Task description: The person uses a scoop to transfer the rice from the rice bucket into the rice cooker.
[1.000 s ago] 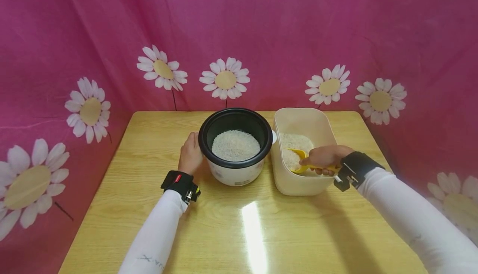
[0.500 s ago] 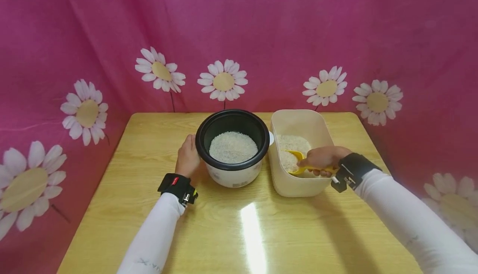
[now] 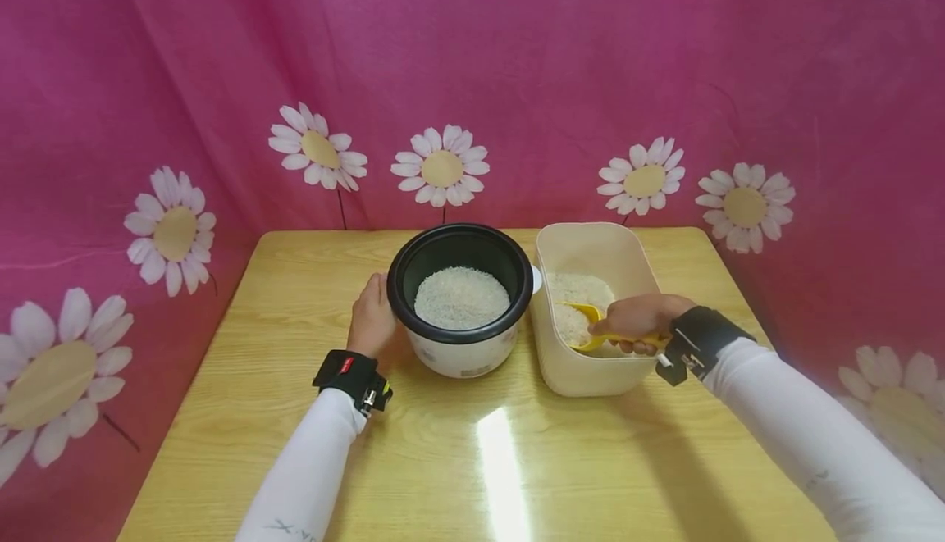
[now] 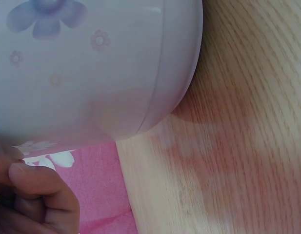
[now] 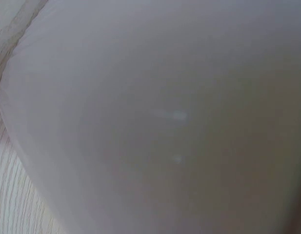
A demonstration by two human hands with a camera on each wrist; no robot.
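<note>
A white rice cooker [image 3: 465,355] with a black inner pot stands mid-table at the back, a mound of white rice [image 3: 462,298] inside it. My left hand [image 3: 372,318] holds the cooker at its left side; the left wrist view shows curled fingers [image 4: 45,187] against the flowered wall, the grip itself partly hidden. To the right, a cream rice bin [image 3: 591,374] holds more rice [image 3: 583,286]. My right hand [image 3: 638,322] reaches over the bin's front right rim and grips a yellow scoop [image 3: 592,312] by its handle, the scoop's bowl down in the rice.
Both containers stand side by side on a wooden table [image 3: 428,460], the cooker's white right handle [image 3: 536,280] close to the bin. A pink flowered cloth [image 3: 546,58] encloses the table's back and sides. The bin's wall [image 5: 116,122] fills the right wrist view, blurred.
The head view has shifted slightly. Both hands keep nearly the same places, the left at the cooker and the right with the scoop in the bin's rice.
</note>
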